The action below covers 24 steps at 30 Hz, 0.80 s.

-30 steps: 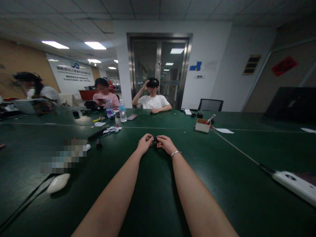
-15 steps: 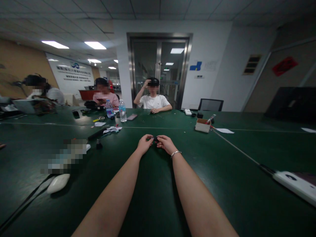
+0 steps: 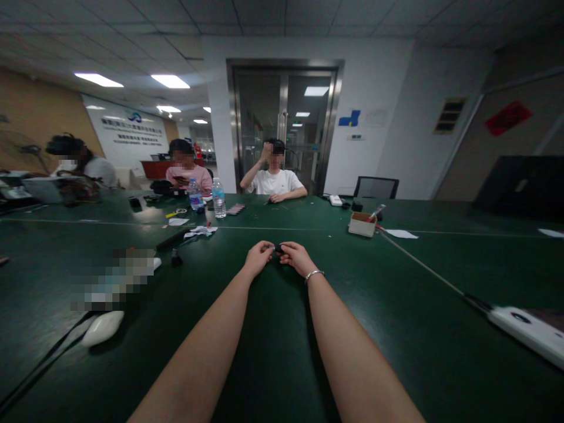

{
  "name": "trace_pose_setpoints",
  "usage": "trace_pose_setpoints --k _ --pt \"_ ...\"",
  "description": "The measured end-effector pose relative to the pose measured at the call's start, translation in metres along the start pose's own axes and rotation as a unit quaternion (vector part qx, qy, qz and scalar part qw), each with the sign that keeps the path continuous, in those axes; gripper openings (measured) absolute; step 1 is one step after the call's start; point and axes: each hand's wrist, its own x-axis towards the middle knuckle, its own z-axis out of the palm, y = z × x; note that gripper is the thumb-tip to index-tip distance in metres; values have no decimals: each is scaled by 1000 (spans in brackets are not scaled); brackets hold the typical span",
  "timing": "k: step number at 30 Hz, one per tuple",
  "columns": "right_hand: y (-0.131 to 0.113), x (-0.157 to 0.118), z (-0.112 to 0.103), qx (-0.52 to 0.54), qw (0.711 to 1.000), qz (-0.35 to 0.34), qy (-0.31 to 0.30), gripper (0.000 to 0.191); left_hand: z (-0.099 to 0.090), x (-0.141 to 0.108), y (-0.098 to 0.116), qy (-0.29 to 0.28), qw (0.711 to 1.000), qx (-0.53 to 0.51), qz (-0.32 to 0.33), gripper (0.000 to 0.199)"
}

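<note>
My left hand [image 3: 259, 257] and my right hand [image 3: 296, 257] meet over the green table [image 3: 282, 329], fingertips almost touching. Between them is a small black object [image 3: 278, 248], too small to name, with a pale bit at its left end. The right thumb and fingers pinch its dark part. The left fingers are pinched at the pale end; exactly what they grip is partly hidden. A silver bracelet [image 3: 314, 275] circles my right wrist.
To the left lie a white rounded case [image 3: 104, 329], a black brush-like item [image 3: 177, 257] and crumpled paper [image 3: 200, 232]. Two water bottles [image 3: 219, 198] stand farther back. At right are a small box [image 3: 362, 224] and a white power strip [image 3: 529, 332] with its cord. A person [image 3: 275, 179] sits opposite.
Both my hands stay in nearly the same place, and the small object between the fingertips has turned slightly. The person opposite has shifted the raised hand and head a little.
</note>
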Motion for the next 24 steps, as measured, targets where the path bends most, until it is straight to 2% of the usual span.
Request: trace_pose_setpoints --k 5,10,24 --pt "0 1 0 0 1000 2 -1 10 0 0 0 4 1000 -17 -5 17" --pt "0 1 0 0 1000 -1 -5 11 -1 -3 4 8 1000 -26 3 26" --pt "1 1 -1 1 1000 -6 -3 9 0 -3 5 -3 1000 -24 -1 21"
